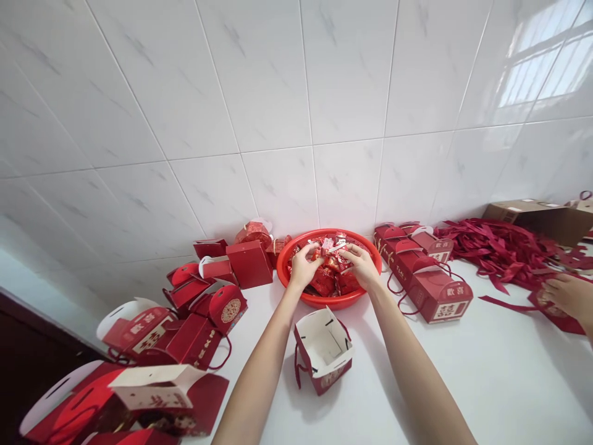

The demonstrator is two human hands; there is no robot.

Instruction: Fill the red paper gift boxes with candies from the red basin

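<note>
Both my hands are over an oval red plastic basket filled with shiny red wrapped sweets. My left hand pinches a small red-and-white wrapped sweet at the basket's middle. From the other side, my right hand has its thumb and fingers closed at the white end of a wrapper. Whether both hands hold the same sweet I cannot tell. Between my forearms, in front of the basket, stands an open red gift box with a white inside and a red cord handle.
Closed red gift boxes crowd the left, and a row of boxes stands right of the basket. Farther right lie a heap of dark red ribbons and a cardboard box. Another person's hand touches a red piece at the right edge.
</note>
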